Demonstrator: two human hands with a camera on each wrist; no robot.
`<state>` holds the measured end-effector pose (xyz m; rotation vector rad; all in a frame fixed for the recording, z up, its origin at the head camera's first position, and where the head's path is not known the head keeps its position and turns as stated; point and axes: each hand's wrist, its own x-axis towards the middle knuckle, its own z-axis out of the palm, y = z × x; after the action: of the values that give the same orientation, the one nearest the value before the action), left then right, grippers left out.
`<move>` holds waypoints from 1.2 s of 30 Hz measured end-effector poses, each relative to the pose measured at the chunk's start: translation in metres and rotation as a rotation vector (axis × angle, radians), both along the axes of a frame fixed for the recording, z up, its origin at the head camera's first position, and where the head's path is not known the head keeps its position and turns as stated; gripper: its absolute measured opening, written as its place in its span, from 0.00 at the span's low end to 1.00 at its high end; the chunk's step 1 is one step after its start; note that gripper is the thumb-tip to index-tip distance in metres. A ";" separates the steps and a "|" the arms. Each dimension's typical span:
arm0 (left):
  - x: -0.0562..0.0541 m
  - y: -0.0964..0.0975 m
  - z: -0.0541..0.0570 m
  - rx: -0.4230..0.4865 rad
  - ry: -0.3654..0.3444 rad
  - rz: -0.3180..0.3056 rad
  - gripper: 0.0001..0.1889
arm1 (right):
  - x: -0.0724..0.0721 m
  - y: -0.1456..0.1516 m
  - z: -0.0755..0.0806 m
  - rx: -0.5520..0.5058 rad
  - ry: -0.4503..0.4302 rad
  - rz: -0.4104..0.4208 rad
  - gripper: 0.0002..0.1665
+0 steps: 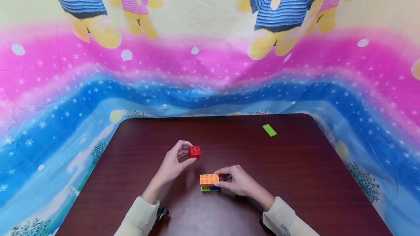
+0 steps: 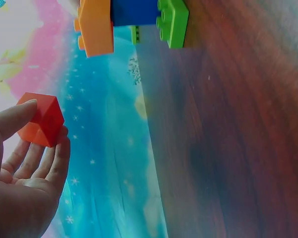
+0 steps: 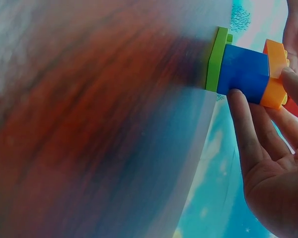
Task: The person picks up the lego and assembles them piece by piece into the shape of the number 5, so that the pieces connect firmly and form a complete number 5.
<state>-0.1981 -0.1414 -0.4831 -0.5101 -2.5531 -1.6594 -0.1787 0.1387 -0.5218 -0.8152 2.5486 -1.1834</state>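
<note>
Between thumb and fingers, my left hand [image 1: 172,159] holds a small red toy brick [image 1: 194,152] above the table, to the back left of a brick stack. That stack has an orange toy brick [image 1: 209,179] across the top, a blue brick [image 3: 245,73] under it and a green plate [image 3: 217,60] at the bottom. My right hand [image 1: 238,180] grips the stack from the right. Its thumb lies on the orange brick, and a fingertip touches the blue brick in the right wrist view. The orange brick overhangs the blue one at the left.
A loose light green plate [image 1: 269,130] lies toward the back right of the dark wooden table [image 1: 157,130]. A printed cloth [image 1: 203,65] with bears and snowflakes hangs behind and around the table. Black wrist gear [image 1: 162,213] shows by the left sleeve.
</note>
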 end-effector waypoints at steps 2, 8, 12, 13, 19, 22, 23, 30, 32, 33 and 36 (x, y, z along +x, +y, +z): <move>0.004 0.000 -0.001 0.011 -0.004 -0.014 0.25 | 0.000 0.000 0.000 -0.002 0.002 0.000 0.19; 0.015 0.000 -0.003 0.018 -0.024 -0.030 0.25 | 0.001 0.000 -0.001 -0.008 0.007 0.004 0.19; 0.021 0.000 -0.004 0.020 -0.035 -0.052 0.26 | 0.002 -0.001 -0.002 -0.009 0.004 0.006 0.19; 0.023 0.000 -0.005 0.021 -0.031 -0.063 0.26 | 0.002 -0.001 -0.002 -0.009 0.004 0.005 0.19; 0.031 0.002 -0.011 0.034 -0.021 -0.137 0.24 | 0.003 -0.002 -0.002 -0.023 0.006 0.004 0.18; 0.034 0.003 -0.014 0.035 -0.036 -0.166 0.23 | 0.003 -0.001 -0.002 -0.025 0.008 0.007 0.18; 0.035 0.004 -0.014 0.031 -0.044 -0.168 0.23 | 0.002 -0.001 -0.002 -0.023 0.009 0.006 0.18; 0.040 0.007 -0.018 -0.018 -0.076 -0.160 0.22 | 0.002 0.000 0.000 -0.017 0.010 0.002 0.17; 0.041 0.008 -0.018 -0.021 -0.079 -0.162 0.21 | 0.002 0.000 0.000 -0.017 0.010 0.004 0.18; 0.041 0.008 -0.018 -0.021 -0.081 -0.164 0.21 | 0.002 0.000 0.000 -0.016 0.010 0.005 0.18; 0.042 0.010 -0.020 -0.025 -0.082 -0.176 0.21 | 0.002 0.001 0.000 -0.016 0.009 0.004 0.18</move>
<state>-0.1563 -0.1313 -0.5029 -0.7022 -2.6596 -1.7382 -0.1766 0.1397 -0.5219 -0.8307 2.5462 -1.2026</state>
